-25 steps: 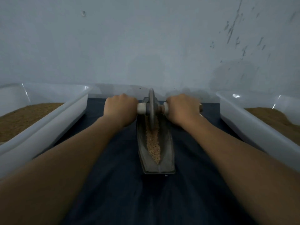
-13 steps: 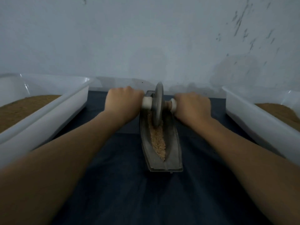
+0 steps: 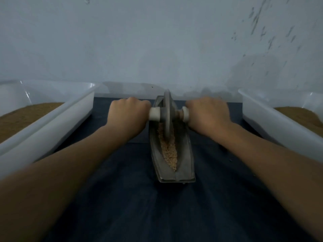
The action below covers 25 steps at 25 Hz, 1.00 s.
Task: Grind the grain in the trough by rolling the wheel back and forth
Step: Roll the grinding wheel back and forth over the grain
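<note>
A grey boat-shaped metal trough lies lengthwise on a dark blue cloth, pointing away from me. Pale crushed grain fills its groove. A thin grey grinding wheel stands upright in the groove over the trough's far half, on an axle with white handle ends. My left hand grips the left handle and my right hand grips the right handle, both fists curled round it. The handle parts inside my fists are hidden.
Two white plastic tubs flank the cloth: the left tub and the right tub, each holding brown grain. A pale blue-grey wall rises just behind the trough. Dark cloth stretches toward me.
The wheel has rolled slightly toward me along the groove from the far end, with both hands still on the handles. The view has shifted a little.
</note>
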{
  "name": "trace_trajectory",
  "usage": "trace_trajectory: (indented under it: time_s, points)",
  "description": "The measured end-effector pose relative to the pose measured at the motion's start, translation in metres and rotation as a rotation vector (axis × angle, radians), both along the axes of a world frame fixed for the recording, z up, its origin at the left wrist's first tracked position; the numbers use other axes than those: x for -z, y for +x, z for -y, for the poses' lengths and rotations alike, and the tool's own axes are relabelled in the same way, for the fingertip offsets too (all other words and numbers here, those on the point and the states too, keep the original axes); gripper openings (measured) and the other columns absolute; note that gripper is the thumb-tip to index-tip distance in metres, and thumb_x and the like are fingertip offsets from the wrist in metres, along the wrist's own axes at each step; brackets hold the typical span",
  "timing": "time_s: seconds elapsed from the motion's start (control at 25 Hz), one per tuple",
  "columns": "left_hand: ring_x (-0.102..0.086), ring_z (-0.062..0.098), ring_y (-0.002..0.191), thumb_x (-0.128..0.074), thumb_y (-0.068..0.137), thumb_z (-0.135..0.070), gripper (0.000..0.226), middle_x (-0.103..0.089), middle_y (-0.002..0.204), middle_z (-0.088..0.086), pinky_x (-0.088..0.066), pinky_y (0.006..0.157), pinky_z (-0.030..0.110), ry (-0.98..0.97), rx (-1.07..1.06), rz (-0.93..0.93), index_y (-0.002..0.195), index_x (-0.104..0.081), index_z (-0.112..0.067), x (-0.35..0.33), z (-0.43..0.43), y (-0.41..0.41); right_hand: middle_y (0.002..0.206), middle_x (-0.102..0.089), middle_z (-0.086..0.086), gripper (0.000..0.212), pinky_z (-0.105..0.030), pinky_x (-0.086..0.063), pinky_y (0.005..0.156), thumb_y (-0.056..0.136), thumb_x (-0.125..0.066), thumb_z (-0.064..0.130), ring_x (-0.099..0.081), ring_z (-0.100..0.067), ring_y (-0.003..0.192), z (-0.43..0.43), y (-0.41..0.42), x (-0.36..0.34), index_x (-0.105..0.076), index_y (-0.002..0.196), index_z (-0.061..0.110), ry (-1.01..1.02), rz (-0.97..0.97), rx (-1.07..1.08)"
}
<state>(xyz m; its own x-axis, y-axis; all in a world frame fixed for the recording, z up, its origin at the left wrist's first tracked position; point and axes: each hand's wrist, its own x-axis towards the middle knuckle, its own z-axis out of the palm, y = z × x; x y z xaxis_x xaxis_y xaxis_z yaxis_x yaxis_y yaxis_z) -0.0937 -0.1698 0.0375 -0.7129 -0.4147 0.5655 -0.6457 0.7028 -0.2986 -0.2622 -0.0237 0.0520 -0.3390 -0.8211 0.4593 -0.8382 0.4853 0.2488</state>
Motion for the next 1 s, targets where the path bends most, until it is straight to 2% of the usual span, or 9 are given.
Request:
trace_trajectory:
  time_s: [0.16, 0.28, 0.4, 0.48, 0.6, 0.68, 0.76, 0.92, 1.0]
  points:
    - [-0.064, 0.032, 0.089, -0.057, 0.093, -0.027, 0.014, -0.064, 0.096, 0.006, -0.041, 0.064, 0.036, 0.178, -0.012, 0.058, 0.104, -0.064, -0.024, -0.013, 0.008, -0.014, 0.097, -0.066, -0.005, 0.014, -0.032, -0.041, 0.065, 0.089, -0.068, 0.032, -0.063, -0.028, 0.085, 0.018, -0.002, -0.018, -0.068, 0.101, 0.026, 0.081, 0.095, 0.037]
    - [-0.059, 0.027, 0.062, -0.059, 0.081, -0.041, 0.009, -0.044, 0.065, -0.008, -0.033, 0.053, 0.031, 0.048, 0.188, 0.059, 0.083, -0.056, -0.033, -0.005, -0.002, 0.03, 0.059, -0.036, 0.012, 0.02, -0.021, -0.019, 0.045, 0.068, -0.07, 0.033, -0.031, -0.01, 0.046, -0.03, 0.002, 0.002, -0.05, 0.072, 0.032, -0.019, -0.135, -0.103]
    - [-0.025, 0.018, 0.041, -0.055, 0.068, -0.044, 0.014, -0.021, 0.055, -0.011, -0.009, 0.046, 0.018, -0.141, 0.247, 0.01, 0.069, -0.046, -0.033, -0.004, -0.007, 0.049, 0.055, -0.005, 0.015, 0.037, -0.016, 0.001, 0.049, 0.048, -0.067, 0.039, 0.0, 0.0, 0.046, -0.051, 0.003, 0.012, -0.034, 0.063, 0.031, -0.195, -0.229, -0.108]
    - [-0.037, 0.022, 0.045, -0.062, 0.075, -0.037, 0.009, -0.028, 0.058, -0.007, -0.018, 0.044, 0.021, -0.089, 0.104, 0.031, 0.074, -0.057, -0.03, -0.001, -0.005, 0.027, 0.054, -0.023, 0.014, 0.028, -0.018, -0.01, 0.046, 0.061, -0.074, 0.037, -0.021, -0.007, 0.042, -0.029, 0.002, 0.015, -0.046, 0.067, 0.032, -0.115, -0.167, -0.02]
    - [-0.064, 0.03, 0.082, -0.057, 0.092, -0.028, 0.014, -0.061, 0.089, 0.005, -0.042, 0.063, 0.035, 0.187, -0.071, 0.031, 0.099, -0.067, -0.022, -0.013, 0.005, -0.014, 0.09, -0.066, -0.004, 0.013, -0.031, -0.043, 0.062, 0.087, -0.07, 0.031, -0.064, -0.028, 0.082, 0.017, -0.004, -0.009, -0.067, 0.097, 0.023, 0.007, 0.084, 0.076]
    - [-0.064, 0.03, 0.083, -0.057, 0.092, -0.029, 0.014, -0.063, 0.093, 0.005, -0.043, 0.064, 0.035, 0.247, -0.082, 0.043, 0.099, -0.066, -0.022, -0.015, 0.01, -0.015, 0.098, -0.067, -0.006, 0.013, -0.033, -0.046, 0.067, 0.088, -0.07, 0.029, -0.064, -0.028, 0.088, 0.024, -0.006, -0.019, -0.068, 0.098, 0.023, 0.074, 0.131, 0.083]
    - [-0.054, 0.024, 0.061, -0.06, 0.085, -0.034, 0.005, -0.053, 0.072, -0.003, -0.034, 0.052, 0.03, 0.108, 0.032, 0.012, 0.085, -0.061, -0.029, -0.003, 0.003, 0.012, 0.077, -0.059, 0.004, 0.01, -0.028, -0.038, 0.053, 0.08, -0.071, 0.029, -0.054, -0.019, 0.064, -0.005, -0.001, -0.011, -0.062, 0.083, 0.03, 0.057, -0.01, -0.046]
    - [-0.016, 0.015, 0.043, -0.049, 0.066, -0.041, 0.019, -0.017, 0.055, -0.012, -0.004, 0.052, 0.017, -0.146, 0.232, -0.064, 0.066, -0.031, -0.033, 0.006, -0.004, 0.048, 0.054, -0.009, 0.016, 0.034, -0.013, -0.003, 0.048, 0.045, -0.068, 0.038, -0.004, 0.002, 0.045, -0.049, 0.008, 0.008, -0.037, 0.058, 0.032, -0.186, -0.21, -0.148]
    - [-0.024, 0.018, 0.044, -0.056, 0.071, -0.035, 0.019, -0.022, 0.056, -0.009, -0.012, 0.048, 0.02, -0.067, 0.13, -0.014, 0.066, -0.038, -0.03, 0.008, -0.005, 0.035, 0.053, -0.025, 0.014, 0.033, -0.016, -0.012, 0.046, 0.057, -0.073, 0.036, -0.022, -0.006, 0.041, -0.033, 0.009, 0.01, -0.041, 0.062, 0.03, -0.084, -0.169, -0.041]
